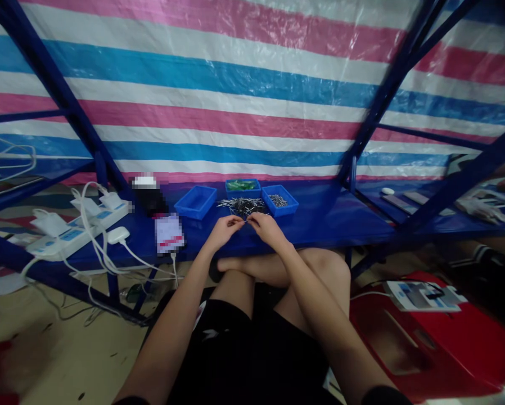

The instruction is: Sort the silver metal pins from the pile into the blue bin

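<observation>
We see our left hand [224, 229] and our right hand [264, 225] meeting above the front edge of the blue bench [332, 219]. Both pinch one thin metal pin [244, 221] between the fingertips. The pin lies sideways, its long axis going from one hand to the other, so neither hand is nearer. Just beyond the hands lies the pile of pins [242, 205]. Behind it stand three blue trays [197, 201], the left one further from our left hand.

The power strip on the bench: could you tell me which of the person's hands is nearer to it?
Left. The left hand is nearer the power strip; the right hand is farther off.
</observation>
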Tool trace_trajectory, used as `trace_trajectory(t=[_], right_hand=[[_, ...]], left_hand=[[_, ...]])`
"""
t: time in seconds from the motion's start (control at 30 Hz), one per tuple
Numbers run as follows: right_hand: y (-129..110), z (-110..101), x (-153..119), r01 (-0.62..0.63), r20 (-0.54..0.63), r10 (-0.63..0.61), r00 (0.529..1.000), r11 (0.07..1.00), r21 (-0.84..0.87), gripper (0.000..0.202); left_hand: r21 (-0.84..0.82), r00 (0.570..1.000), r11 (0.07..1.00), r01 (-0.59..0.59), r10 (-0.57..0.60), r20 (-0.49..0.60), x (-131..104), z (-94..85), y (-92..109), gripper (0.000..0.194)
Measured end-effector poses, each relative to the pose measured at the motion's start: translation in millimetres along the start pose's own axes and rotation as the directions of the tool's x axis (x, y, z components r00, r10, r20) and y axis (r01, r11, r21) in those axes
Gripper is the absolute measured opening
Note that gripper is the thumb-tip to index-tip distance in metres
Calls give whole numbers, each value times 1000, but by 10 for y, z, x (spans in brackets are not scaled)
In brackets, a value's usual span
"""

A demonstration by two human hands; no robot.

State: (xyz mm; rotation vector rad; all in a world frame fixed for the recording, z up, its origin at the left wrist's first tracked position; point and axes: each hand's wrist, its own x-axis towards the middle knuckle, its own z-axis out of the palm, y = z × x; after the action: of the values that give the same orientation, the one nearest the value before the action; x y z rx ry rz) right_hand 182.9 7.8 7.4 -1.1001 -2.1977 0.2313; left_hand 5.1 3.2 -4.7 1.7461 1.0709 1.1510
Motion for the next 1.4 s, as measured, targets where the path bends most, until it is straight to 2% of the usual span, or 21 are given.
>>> trace_trajectory(t=[0.23, 0.4, 0.53, 0.67, 0.73, 0.9, 1.1, 1.23, 1.4], right_hand=[[-62, -60, -20, 8, 23, -6, 1000, 996, -86, 16], [-87, -89, -31, -39, 36, 45, 998, 989, -141, 25], [-109, -42, -40, -33, 117, 52, 992, 987, -156, 26], [-150, 23, -61, 5, 180, 20, 984, 991, -137, 25], [-152, 23, -64, -2, 163, 22, 986, 992, -123, 24], [-130, -51, -37, -60, 27, 61, 998, 997, -45, 25], [-159, -54, -24, 0, 91, 7, 996, 997, -74, 18], [-196, -33, -46, -1, 112, 15, 994, 992, -128, 21], [-257, 6, -80, -33, 152, 68, 986, 974, -222, 26]], left_hand=[[-55, 999, 998, 28, -30, -30, 3, -6, -3, 27], [-93, 997, 995, 46, -52, -59, 1, -4, 3, 33], [-95, 996, 994, 46, -53, -69, -4, 1, 9, 32], [-69, 998, 998, -8, 4, -57, -14, -4, 18, 29], [-85, 998, 996, -3, -3, -64, -16, -11, 16, 27], [-99, 998, 994, 35, -40, -50, -6, -17, 3, 24], [-25, 999, 1000, -13, 11, -53, 0, -12, -12, 26], [-69, 998, 998, 3, -7, -55, 4, -23, -24, 27], [-54, 997, 997, -48, 44, -60, 6, -38, -13, 25]])
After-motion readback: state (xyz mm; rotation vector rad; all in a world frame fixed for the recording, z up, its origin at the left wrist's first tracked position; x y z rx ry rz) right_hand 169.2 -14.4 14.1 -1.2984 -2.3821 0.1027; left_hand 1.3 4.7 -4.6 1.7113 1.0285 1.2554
